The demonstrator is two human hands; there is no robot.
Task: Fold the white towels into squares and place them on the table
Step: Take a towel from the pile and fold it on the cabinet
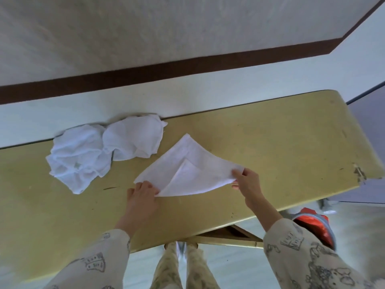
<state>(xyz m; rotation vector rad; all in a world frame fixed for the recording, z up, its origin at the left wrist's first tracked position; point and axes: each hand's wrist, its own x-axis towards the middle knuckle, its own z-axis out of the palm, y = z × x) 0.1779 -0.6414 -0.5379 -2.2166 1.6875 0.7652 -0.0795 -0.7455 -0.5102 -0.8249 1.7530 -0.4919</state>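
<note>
Setting: pale wall with a dark brown baseboard strip (pixel 187 65) behind a long yellow-green laminate table (pixel 281 147); its right near corner is chipped. Pale floor below.

Person: patterned cream sleeves and trousers, standing at the near edge of the table.

Towel in work: white, thin cotton towel, partly folded (pixel 188 170), lying on the table near the middle, turned so its corners point away, left and right. An inner layer shows as a smaller flap on top, so at least one fold appears made.

Left hand (pixel 142 195): rests at the towel's near-left edge, fingers bent onto the cloth and pinching or pinning that corner; which of the two I cannot tell.

Right hand (pixel 248 182): thumb and fingers pinch the towel's right corner, which is raised slightly off the table.

Waiting stock: crumpled heap of white towels (pixel 98 151) at the far-left edge, just beside the towel in work but not touching it. Looks like two pieces; count uncertain.

Other: red and silver object (pixel 314 226) on the floor at right, blurred, not identified.

Progress (judgement): early. No finished square is visible anywhere on the table. Current towel is mid-fold, shape still uneven.

Remaining (judgement): finish this fold, set it down, then fold the heap.
</note>
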